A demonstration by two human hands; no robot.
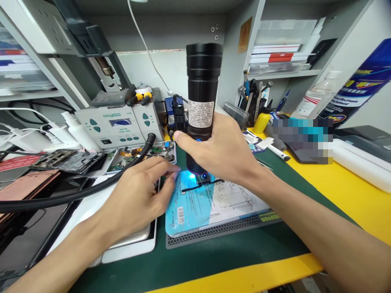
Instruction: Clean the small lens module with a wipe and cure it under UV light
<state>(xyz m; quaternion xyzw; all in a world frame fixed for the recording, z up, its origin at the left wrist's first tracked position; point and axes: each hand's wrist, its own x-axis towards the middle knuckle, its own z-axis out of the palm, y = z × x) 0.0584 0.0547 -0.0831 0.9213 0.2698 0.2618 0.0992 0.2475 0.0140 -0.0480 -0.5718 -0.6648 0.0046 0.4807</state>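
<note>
My right hand (224, 152) is wrapped round a black cylindrical lamp (203, 87) with a white label, held upright with its lower end pointing down. Blue light from it falls on a thin flat part covered by a blue printed sheet (195, 207), which lies on a grey perforated mat (214, 232). A thin black strip (201, 185) lies across the sheet under the lamp. My left hand (143, 191) rests on the left edge of the sheet, fingers curled, fingertips pressing down beside the lit spot.
A white tablet-like slab (128, 244) lies under my left wrist. Behind stand a grey soldering station (119, 124), a tray of small parts (143, 154), a black hose (76, 193), a tool holder (253, 95) and bottles. The green mat (232, 252) lies on a yellow bench (351, 195).
</note>
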